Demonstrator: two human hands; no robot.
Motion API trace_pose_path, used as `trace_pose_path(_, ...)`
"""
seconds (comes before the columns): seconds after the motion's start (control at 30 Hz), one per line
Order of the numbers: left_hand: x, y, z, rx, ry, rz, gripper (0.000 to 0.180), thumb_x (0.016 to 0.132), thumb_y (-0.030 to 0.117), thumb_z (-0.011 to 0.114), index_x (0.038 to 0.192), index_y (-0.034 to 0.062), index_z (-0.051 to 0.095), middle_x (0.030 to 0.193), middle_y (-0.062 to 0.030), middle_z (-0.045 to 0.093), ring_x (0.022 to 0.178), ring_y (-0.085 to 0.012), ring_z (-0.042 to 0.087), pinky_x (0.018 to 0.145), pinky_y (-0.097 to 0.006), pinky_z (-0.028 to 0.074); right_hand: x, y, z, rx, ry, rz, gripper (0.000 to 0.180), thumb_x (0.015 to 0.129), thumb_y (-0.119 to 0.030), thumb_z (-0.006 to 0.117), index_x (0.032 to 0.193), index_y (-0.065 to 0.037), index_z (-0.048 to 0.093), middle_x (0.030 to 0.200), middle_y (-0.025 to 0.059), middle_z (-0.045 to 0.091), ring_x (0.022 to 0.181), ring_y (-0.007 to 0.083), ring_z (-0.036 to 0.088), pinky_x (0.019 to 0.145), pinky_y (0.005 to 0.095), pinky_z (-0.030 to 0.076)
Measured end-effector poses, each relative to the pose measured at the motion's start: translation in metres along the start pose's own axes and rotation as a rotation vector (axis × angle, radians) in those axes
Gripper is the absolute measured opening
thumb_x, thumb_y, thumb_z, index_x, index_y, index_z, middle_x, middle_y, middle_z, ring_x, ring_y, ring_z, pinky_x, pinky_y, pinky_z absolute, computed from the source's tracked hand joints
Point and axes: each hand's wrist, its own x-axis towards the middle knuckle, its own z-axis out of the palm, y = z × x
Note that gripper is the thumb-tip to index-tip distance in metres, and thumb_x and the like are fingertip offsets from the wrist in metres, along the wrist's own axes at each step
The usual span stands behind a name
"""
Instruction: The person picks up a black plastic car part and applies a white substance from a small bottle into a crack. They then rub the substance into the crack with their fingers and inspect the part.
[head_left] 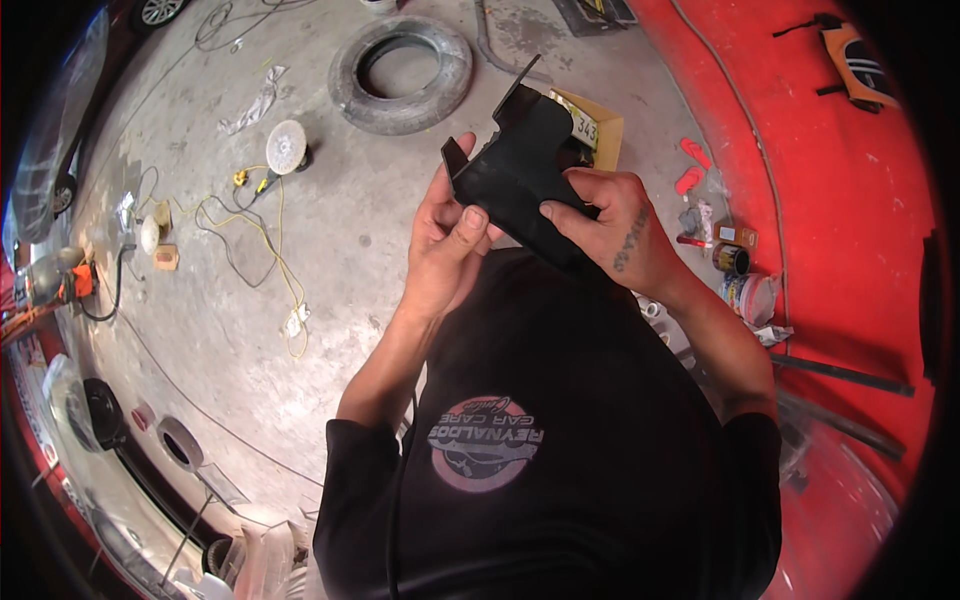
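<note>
one black part [522, 168], gripped at two edges

one bent black part is held up in front of the chest, over the floor, with two raised flaps [515, 92] along its left side. its lower left edge is clamped by the left hand [447, 235] — thumb laid near the front edge, fingers passed behind. its right edge is clamped by the right hand [615, 225], the thumb pressed on the near face and the fingers curled closed; how far they reach underneath cannot be told.

on the floor are counted one tyre [400, 118], one tool with a round pale pad [287, 147], one open box [607, 150] partly hidden by the part, two red pieces [690, 180], one dark can [731, 259] and one lidded tub [755, 298]. two dark bars [845, 374] are seen at the right.

a round emblem [485, 445] with upside-down lettering is printed on the black shirt [560, 350]. large dark characters are borne by a pale panel [586, 128] at the box; the print on the can and the tub is too small to be read.

the floor [350, 230] is grey, scuffed concrete, crossed by a yellow cord [285, 268]. it is bordered at the right by a red wall [760, 80] — and a car wheel [162, 10] is cut by the upper edge.
</note>
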Motion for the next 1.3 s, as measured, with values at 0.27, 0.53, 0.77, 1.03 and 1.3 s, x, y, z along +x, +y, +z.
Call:
trace_pose_path(0.27,0.002,-0.003,0.007,-0.11,0.002,0.036,0.094,0.083,0.003,0.081,0.159,0.009,0.025,0.139,-0.0119,0.058,0.125,-0.0231,0.061,0.103,-0.037,0.051,0.003,-0.005,0.005,-0.014,-0.011,-0.066,0.016,0.087,-0.009,0.068,0.097,0.004,0.068,0.079,0.0215,0.063,0.076,0.0376,0.066,0.068,0.043,0.048)
trace_pose_path(0.53,-0.001,-0.014,-0.015,-0.136,0.033,0.002,0.096,0.079,0.006,0.086,0.157,0.0129,0.03,0.129,-0.0079,0.062,0.102,-0.0172,0.066,0.078,-0.03,0.055,0.0,-0.012,0.007,0.001,0.04,-0.115,0.014,0.087,-0.006,0.07,0.092,0.006,0.065,0.075,0.0163,0.06,0.064,0.0256,0.059,0.062,0.0362,0.045)
trace_pose_path(0.77,0.001,-0.005,-0.002,-0.148,-0.008,0.021,0.088,0.081,0.007,0.084,0.153,0.0116,0.033,0.136,-0.0103,0.058,0.119,-0.0242,0.062,0.093,-0.039,0.056,-0.001,-0.01,0.009,0.0,0.034,-0.103,0.017,0.087,-0.008,0.065,0.099,0.003,0.069,0.082,0.0223,0.065,0.077,0.0399,0.066,0.069,0.0429,0.049)
trace_pose_path(1.03,-0.004,-0.004,-0.007,-0.112,0.033,0.011,0.085,0.079,0.01,0.085,0.149,0.0101,0.037,0.135,-0.01,0.057,0.12,-0.0236,0.06,0.095,-0.039,0.052,-0.002,-0.006,0.015,0.027,0.023,-0.061,0.018,0.086,-0.008,0.066,0.098,0.005,0.07,0.08,0.0233,0.065,0.076,0.0393,0.068,0.068,0.0411,0.05)
trace_pose_path(1.3,-0.007,-0.008,-0.017,-0.081,0.046,0.027,0.084,0.078,0.013,0.088,0.147,0.0107,0.039,0.122,-0.0048,0.061,0.095,-0.015,0.062,0.07,-0.028,0.049,-0.001,-0.007,0.011,0.059,-0.087,-0.1,0.018,0.086,-0.004,0.064,0.102,0.004,0.068,0.079,0.0195,0.065,0.07,0.0263,0.066,0.066,0.036,0.048)
